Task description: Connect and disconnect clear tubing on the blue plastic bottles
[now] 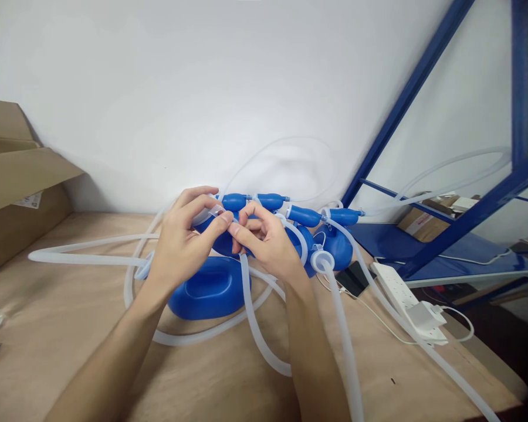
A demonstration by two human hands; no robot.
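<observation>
My left hand [182,243] is closed, thumb and fingers pinching a clear plastic piece [216,210] above a blue plastic bottle. Its fingertips meet those of my right hand [268,240], which is closed too; what lies between its fingers is hidden. A translucent hose [250,310] drops from just under the right fingers and curves across the table. Below the hands, a rounded blue container [209,288] with a recessed side lies on the wood. Several blue bottles with narrow blue necks [305,215] are gathered behind and right of my right hand.
A cardboard box [26,223] stands open at the left. On the right are a white power strip [407,302] with a charger, a dark phone [356,278] and a blue metal shelf [449,249]. Looped hoses [97,259] spread over the wooden table [61,346].
</observation>
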